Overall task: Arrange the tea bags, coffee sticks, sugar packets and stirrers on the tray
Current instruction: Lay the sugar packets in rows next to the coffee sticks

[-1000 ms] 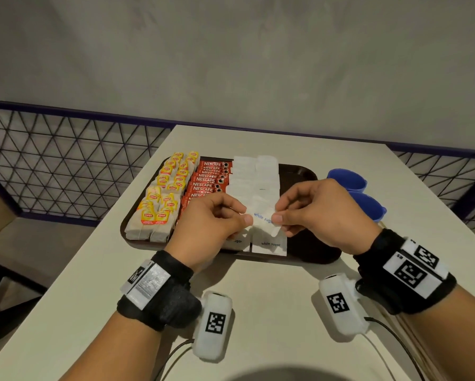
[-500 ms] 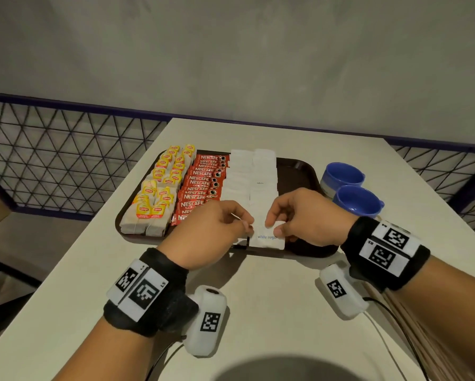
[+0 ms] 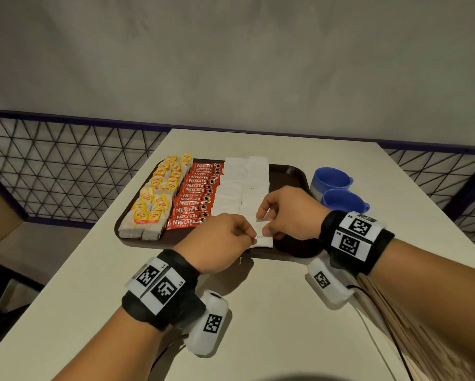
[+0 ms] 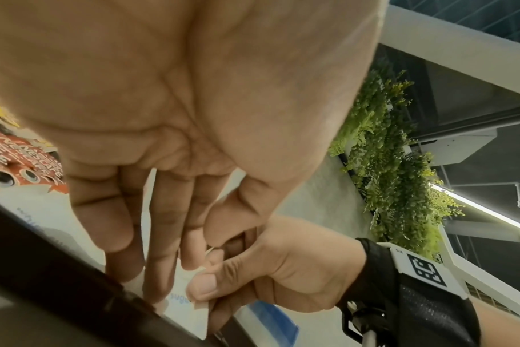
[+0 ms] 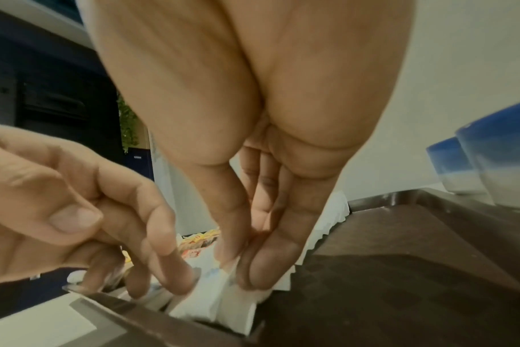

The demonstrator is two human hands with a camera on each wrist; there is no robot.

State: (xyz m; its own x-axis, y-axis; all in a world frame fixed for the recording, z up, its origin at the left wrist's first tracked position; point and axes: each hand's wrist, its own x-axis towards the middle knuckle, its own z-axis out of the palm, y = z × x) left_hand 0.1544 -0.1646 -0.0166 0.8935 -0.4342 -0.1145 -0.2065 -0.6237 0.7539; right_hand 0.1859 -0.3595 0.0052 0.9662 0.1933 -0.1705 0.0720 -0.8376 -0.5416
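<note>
A dark brown tray [image 3: 294,171] carries yellow-tagged tea bags [image 3: 159,193] on the left, red coffee sticks [image 3: 197,199] beside them, and two columns of white sugar packets [image 3: 241,185]. At the near end of the right column lies one sugar packet [image 3: 263,239], close to the tray's front rim. My right hand [image 3: 269,215] pinches this sugar packet [image 5: 205,302] between thumb and fingers. My left hand [image 3: 241,232] has its fingertips [image 4: 161,288] pressed down on the packets, with the thumb off them. Wooden stirrers [image 3: 390,320] lie on the table at the lower right, off the tray.
Two blue cups [image 3: 332,180] [image 3: 343,202] stand just right of the tray. The tray's right part [image 5: 401,293] is bare. The table [image 3: 258,312] is pale; a mesh railing [image 3: 66,171] runs behind and to the left.
Both hands have come down from above the tray with the sugar packet, which now lies at the near end of the right column. My left thumb has come off it.
</note>
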